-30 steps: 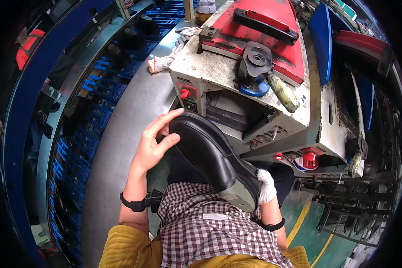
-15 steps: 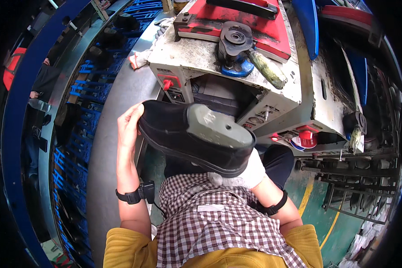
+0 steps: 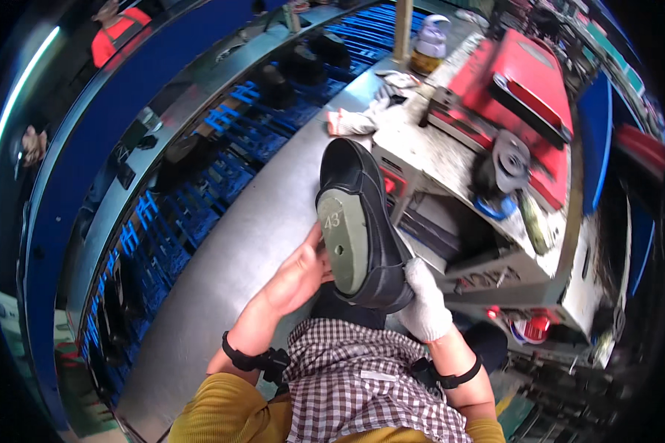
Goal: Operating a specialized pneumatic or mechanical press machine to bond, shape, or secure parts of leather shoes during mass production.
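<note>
A black shoe (image 3: 383, 240) with a grey-green shoe last (image 3: 349, 251) inside is held up in front of me, toe pointing away and the last's top facing me. My right hand (image 3: 426, 303), in a white knit glove, grips it at the heel end. On the shoe's left side is my bare left hand (image 3: 299, 277), its bent fingers against the shoe and their tips partly hidden behind it.
A grey metal ledge (image 3: 229, 258) runs along my left beside a conveyor with blue racks (image 3: 207, 170). Ahead right stands a whitish machine with a red cover (image 3: 528, 96). Gloves (image 3: 351, 122) and a bottle (image 3: 430, 44) lie and stand near it. Another person (image 3: 122, 33) is at far left.
The shoe has turned from lying crosswise to pointing away from me. My left hand has moved from the toe to the shoe's left side. My view has swung left.
</note>
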### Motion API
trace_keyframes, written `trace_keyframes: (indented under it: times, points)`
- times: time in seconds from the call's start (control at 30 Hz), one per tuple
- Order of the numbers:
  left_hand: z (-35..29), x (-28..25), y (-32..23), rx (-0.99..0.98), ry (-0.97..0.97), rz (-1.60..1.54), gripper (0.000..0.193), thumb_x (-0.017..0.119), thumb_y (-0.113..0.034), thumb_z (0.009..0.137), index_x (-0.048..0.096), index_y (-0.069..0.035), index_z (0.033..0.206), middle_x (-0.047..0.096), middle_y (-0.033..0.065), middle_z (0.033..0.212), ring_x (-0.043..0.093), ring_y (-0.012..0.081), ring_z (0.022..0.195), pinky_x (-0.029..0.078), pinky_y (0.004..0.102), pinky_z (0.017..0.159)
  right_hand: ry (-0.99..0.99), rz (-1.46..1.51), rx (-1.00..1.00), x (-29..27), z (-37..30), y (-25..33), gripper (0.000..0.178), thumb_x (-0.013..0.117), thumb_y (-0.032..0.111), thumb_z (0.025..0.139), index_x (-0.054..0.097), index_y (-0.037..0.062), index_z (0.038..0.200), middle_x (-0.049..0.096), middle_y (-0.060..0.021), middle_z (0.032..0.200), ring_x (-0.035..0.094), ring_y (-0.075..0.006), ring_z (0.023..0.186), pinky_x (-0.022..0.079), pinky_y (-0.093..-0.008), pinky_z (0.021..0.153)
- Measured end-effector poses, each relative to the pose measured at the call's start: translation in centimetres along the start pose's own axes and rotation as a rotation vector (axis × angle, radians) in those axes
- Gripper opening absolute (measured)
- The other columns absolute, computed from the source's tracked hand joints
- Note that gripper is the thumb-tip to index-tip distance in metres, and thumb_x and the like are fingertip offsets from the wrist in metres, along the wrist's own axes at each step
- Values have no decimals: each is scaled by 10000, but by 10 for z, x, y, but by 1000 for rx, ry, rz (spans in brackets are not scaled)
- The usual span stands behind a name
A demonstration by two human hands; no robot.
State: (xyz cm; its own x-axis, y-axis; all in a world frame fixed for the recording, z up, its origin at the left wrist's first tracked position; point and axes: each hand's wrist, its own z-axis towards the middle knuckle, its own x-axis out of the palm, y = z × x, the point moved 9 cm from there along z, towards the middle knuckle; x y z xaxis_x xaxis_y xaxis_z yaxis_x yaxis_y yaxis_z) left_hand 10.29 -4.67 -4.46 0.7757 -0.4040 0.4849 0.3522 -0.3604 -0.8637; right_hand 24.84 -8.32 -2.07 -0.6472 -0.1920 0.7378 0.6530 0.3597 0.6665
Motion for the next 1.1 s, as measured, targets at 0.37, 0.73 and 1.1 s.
trace_keyframes:
  times: [0.37,0.73,1.1]
  points:
    - [20,-84,-66,4,-396,-350,534,690,-329,918,584,-25,1344,680,135,1261,670,280,1143,512,465,1062,45,-637,304,10,97,-18,787,508,330,1063,75,59,1661,396,-139,1588,586,-190,1186,493,-321,963]
    - [197,-356,-154,97,-864,183,523,844,-354,744,667,-127,1180,707,65,1028,672,230,988,543,437,859,-310,-655,-155,-90,30,17,876,578,594,998,321,6,1593,557,-181,1459,678,-178,998,537,-287,795]
    - [205,-434,-187,325,-994,493,620,777,-421,851,651,-39,1322,664,97,1313,621,262,1171,444,385,1032,-414,-634,-73,-123,19,-13,829,575,616,991,398,36,1557,544,-157,1420,666,-204,1035,533,-295,774]
